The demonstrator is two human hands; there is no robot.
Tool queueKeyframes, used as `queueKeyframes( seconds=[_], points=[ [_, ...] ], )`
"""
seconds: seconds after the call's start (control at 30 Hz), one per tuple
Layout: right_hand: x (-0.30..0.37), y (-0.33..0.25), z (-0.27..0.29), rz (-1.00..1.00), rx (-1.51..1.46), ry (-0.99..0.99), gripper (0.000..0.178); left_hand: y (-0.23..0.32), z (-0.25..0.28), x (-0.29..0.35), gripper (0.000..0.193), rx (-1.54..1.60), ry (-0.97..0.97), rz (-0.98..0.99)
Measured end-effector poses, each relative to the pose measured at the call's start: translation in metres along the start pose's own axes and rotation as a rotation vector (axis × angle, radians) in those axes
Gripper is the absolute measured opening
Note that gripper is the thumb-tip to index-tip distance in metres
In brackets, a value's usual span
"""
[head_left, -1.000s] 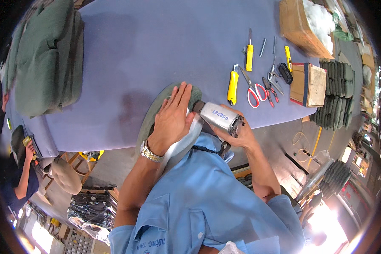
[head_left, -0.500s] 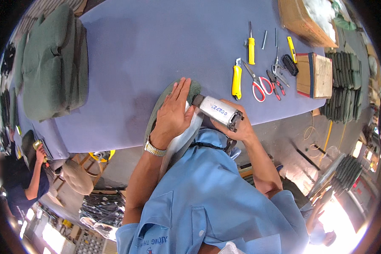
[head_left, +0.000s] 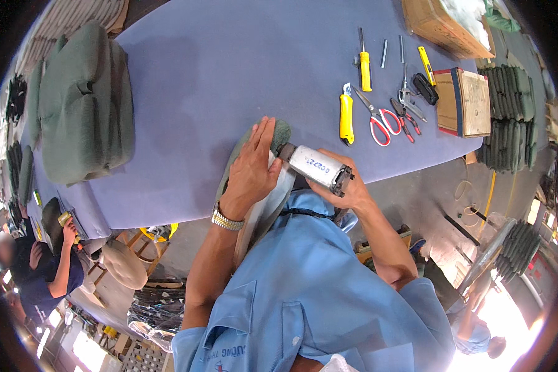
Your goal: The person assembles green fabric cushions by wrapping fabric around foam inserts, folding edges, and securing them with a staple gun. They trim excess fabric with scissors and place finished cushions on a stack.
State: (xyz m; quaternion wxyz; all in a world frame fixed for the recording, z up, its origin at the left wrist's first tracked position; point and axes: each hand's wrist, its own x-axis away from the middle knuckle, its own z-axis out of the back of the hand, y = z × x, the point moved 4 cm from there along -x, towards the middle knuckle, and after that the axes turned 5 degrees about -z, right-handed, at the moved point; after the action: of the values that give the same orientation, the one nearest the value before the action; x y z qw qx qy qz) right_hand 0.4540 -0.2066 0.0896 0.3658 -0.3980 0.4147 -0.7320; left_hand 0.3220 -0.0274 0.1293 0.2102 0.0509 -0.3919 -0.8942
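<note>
My left hand (head_left: 252, 166) lies with its fingers stretched out along a green padded cushion panel (head_left: 282, 131), pressing on its edge. The panel's pale underside (head_left: 278, 187) faces me, and its lower part rests against my body. In my right hand (head_left: 353, 186) is a silver staple gun (head_left: 313, 165), the fingers wrapped round its grip, which is mostly hidden. The tool's dark nose meets the panel's edge just beside my left thumb; whether it touches the fabric I cannot tell.
On the blue-covered table (head_left: 186, 80) lie red-handled scissors (head_left: 378, 118), a yellow cutter (head_left: 346, 116), a yellow screwdriver (head_left: 365, 69) and pliers (head_left: 405, 118). Stacked green cushions (head_left: 87, 111) stand left, a cardboard box (head_left: 464, 102) right. At far left another person (head_left: 56, 266) holds a tool.
The whole view has shifted slightly. My left hand stays flat on the panel, and the staple gun's nose remains at its edge in my right hand.
</note>
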Motion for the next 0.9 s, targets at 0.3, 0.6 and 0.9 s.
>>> queueKeyframes(
  seconds=[0.3,0.6,0.9],
  points=[
    [-0.015,-0.014,0.011,0.127,-0.009,-0.027,0.041,0.000,-0.001,-0.002,0.081,-0.010,0.024,-0.023],
    [-0.009,-0.029,0.004,0.087,-0.008,0.037,0.040,-0.003,-0.002,-0.003,0.082,-0.002,0.024,0.003],
    [0.000,-0.020,-0.002,0.147,-0.175,0.038,0.031,-0.005,-0.005,0.000,0.087,-0.054,0.019,0.057]
  ],
)
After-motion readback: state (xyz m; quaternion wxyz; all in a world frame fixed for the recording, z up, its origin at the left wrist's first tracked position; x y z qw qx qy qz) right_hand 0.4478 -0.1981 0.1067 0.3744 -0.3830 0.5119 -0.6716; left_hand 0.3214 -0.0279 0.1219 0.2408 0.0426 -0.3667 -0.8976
